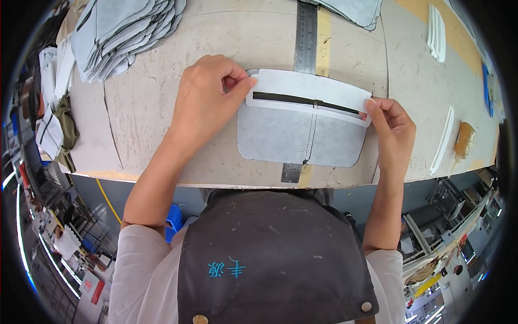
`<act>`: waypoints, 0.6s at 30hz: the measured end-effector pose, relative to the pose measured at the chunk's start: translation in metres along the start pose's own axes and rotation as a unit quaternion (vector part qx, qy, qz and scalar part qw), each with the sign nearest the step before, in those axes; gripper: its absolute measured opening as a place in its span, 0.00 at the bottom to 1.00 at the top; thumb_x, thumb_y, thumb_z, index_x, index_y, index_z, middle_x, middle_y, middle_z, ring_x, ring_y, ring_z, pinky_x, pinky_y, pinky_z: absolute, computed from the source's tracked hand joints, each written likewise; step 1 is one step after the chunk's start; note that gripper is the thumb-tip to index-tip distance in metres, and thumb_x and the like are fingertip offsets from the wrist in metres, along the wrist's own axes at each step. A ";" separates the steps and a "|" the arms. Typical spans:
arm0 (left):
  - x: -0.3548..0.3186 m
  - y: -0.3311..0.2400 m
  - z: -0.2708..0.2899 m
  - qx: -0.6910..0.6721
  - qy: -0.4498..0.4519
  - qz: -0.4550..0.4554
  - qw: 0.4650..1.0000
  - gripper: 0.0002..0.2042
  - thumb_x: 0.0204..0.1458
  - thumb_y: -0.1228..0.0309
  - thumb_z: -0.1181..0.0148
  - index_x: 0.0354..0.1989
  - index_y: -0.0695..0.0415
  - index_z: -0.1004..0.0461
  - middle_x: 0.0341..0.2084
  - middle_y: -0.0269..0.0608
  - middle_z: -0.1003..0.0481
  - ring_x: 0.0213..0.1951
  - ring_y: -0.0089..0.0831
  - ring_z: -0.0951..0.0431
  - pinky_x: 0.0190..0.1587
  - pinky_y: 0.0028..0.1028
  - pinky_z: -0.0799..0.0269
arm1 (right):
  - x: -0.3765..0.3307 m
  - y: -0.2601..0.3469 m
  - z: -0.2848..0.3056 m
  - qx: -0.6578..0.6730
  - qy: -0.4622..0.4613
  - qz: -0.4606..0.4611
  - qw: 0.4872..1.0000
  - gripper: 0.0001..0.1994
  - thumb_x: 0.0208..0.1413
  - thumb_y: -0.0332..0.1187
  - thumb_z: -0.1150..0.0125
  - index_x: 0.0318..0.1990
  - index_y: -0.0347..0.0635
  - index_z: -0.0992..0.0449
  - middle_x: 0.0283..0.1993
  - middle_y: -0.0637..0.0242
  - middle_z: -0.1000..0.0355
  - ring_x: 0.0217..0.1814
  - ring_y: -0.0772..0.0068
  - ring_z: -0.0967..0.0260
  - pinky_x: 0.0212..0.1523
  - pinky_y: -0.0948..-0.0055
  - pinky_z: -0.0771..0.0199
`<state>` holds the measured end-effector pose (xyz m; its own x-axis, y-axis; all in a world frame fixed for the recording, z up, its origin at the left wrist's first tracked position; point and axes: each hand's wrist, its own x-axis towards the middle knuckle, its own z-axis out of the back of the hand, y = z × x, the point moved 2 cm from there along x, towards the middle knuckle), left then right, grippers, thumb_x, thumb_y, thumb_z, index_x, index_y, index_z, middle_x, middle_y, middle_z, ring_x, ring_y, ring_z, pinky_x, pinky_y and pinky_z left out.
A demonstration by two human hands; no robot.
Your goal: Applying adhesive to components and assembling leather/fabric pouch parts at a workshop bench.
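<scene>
In front of me lies a pale grey fabric panel [275, 132] with rounded corners, a long dark slot and a line down its middle. A white strip piece [310, 82] covers its upper part and borders the slot. Thumb and fingers of my left hand [208, 97] pinch the left end of the white strip at the panel's upper left corner. At the opposite end, my right hand [394, 127] pinches the strip by the slot's right tip; a fingertip shows through the slot. Whether the strip is stuck to the panel, I cannot tell.
A steel ruler [306, 43] and yellowish tape run under the panel. Stacked grey panels [121, 35] lie far left, more panels [356, 11] at the far edge. White strips [436, 33] and an amber bottle [464, 140] lie right; olive cloth [66, 132] hangs left.
</scene>
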<state>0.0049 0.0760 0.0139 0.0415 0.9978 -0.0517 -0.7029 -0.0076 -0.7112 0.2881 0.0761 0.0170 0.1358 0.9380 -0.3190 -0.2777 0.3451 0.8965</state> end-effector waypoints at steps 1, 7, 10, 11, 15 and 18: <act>0.000 0.000 0.000 0.001 0.000 0.000 1.000 0.07 0.48 0.74 0.32 0.26 0.64 0.23 0.23 0.36 0.25 0.24 0.20 0.30 0.28 0.21 0.33 | 0.001 -0.001 0.000 0.000 0.000 0.000 1.000 0.06 0.56 0.28 0.36 0.35 0.32 0.23 0.28 0.69 0.26 0.31 0.84 0.30 0.34 0.85 0.33; 0.000 0.000 -0.002 0.005 -0.005 -0.004 1.000 0.07 0.47 0.74 0.32 0.26 0.64 0.23 0.24 0.36 0.25 0.24 0.20 0.29 0.28 0.20 0.33 | 0.001 0.000 0.001 -0.021 0.000 0.007 1.000 0.07 0.57 0.28 0.37 0.35 0.32 0.23 0.28 0.69 0.26 0.30 0.85 0.31 0.33 0.86 0.35; 0.001 -0.002 -0.003 -0.017 -0.021 0.001 1.000 0.06 0.45 0.75 0.33 0.23 0.63 0.23 0.20 0.41 0.26 0.24 0.31 0.28 0.30 0.29 0.31 | 0.002 -0.001 0.000 -0.014 0.000 0.012 1.000 0.07 0.57 0.28 0.37 0.35 0.32 0.23 0.28 0.69 0.26 0.30 0.85 0.31 0.33 0.86 0.35; 0.001 -0.002 -0.003 -0.017 -0.023 -0.005 1.000 0.06 0.45 0.75 0.33 0.22 0.63 0.24 0.19 0.41 0.26 0.24 0.30 0.28 0.30 0.29 0.31 | 0.002 -0.001 0.000 -0.015 -0.002 0.013 1.000 0.07 0.57 0.28 0.37 0.35 0.32 0.23 0.28 0.69 0.26 0.30 0.85 0.31 0.33 0.86 0.35; 0.001 -0.001 -0.004 -0.021 -0.028 -0.011 0.999 0.06 0.44 0.75 0.32 0.22 0.63 0.24 0.19 0.41 0.26 0.24 0.30 0.28 0.29 0.29 0.31 | 0.002 -0.001 0.001 -0.019 -0.005 0.011 1.000 0.07 0.57 0.29 0.37 0.35 0.32 0.23 0.28 0.69 0.26 0.30 0.84 0.31 0.34 0.85 0.35; -0.001 0.003 -0.004 0.002 -0.015 -0.021 1.000 0.05 0.47 0.75 0.32 0.26 0.62 0.22 0.23 0.34 0.26 0.24 0.19 0.29 0.27 0.20 0.33 | 0.001 -0.001 0.000 -0.026 -0.011 0.009 1.000 0.07 0.57 0.29 0.37 0.35 0.32 0.23 0.28 0.69 0.26 0.30 0.84 0.31 0.34 0.85 0.34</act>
<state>0.0058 0.0750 0.0089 0.0504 0.9987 -0.0007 -0.7043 0.0351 -0.7090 0.2884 0.0765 0.0155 0.1513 0.9436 -0.2946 -0.3301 0.3292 0.8847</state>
